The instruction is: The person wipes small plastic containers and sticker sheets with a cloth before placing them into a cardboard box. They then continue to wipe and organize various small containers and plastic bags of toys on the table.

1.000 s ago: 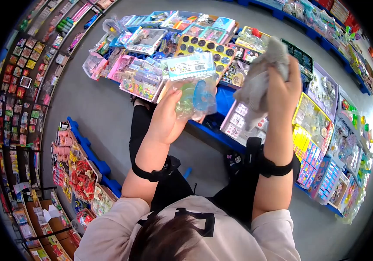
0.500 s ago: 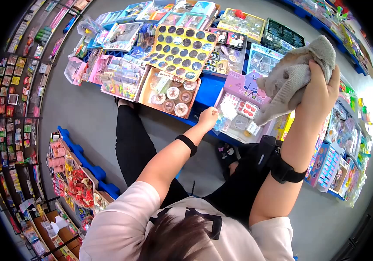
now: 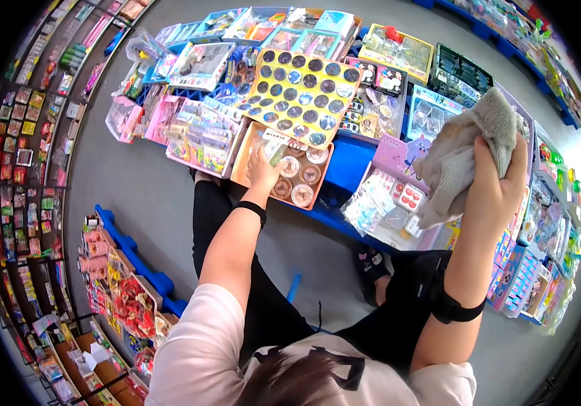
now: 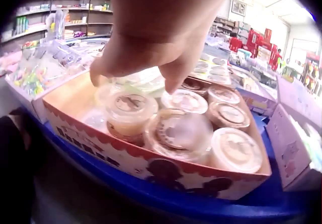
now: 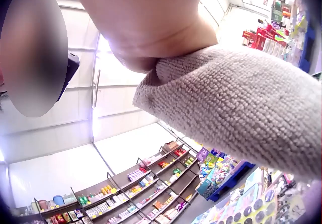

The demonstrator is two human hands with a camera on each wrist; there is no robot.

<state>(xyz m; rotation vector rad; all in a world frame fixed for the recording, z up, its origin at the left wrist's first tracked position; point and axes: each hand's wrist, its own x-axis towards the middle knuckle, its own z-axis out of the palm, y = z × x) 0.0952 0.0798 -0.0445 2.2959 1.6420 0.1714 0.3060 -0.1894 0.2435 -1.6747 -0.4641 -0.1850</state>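
In the head view my left hand [image 3: 262, 170] is down in an orange cardboard box [image 3: 239, 177] of round lidded tubs [image 3: 289, 166]. Its fingers and thumb close round a clear packet [image 3: 277, 143] with a white label, at the box's left side. From the left wrist, the thumb and fingers come down over the packet's greenish plastic [image 4: 147, 79], beside a tub [image 4: 132, 106]. My right hand [image 3: 501, 166] grips a bunched grey cloth [image 3: 463, 149], raised above the display's right side. The cloth [image 5: 226, 103] hangs from that hand in the right wrist view.
A yellow card of dark round pieces [image 3: 307, 95] lies behind the tub box. To the right stands an open purple-pink box [image 3: 398, 154], with a clear packet [image 3: 366, 206] at its left edge. Shelves [image 3: 23, 169] line the left; a blue pallet [image 3: 138, 250] sits nearby.
My left hand moved from holding a blue-and-green packet to the purple-pink box, where that packet now lies, then left into the tub box. My right hand carried the cloth to the right.
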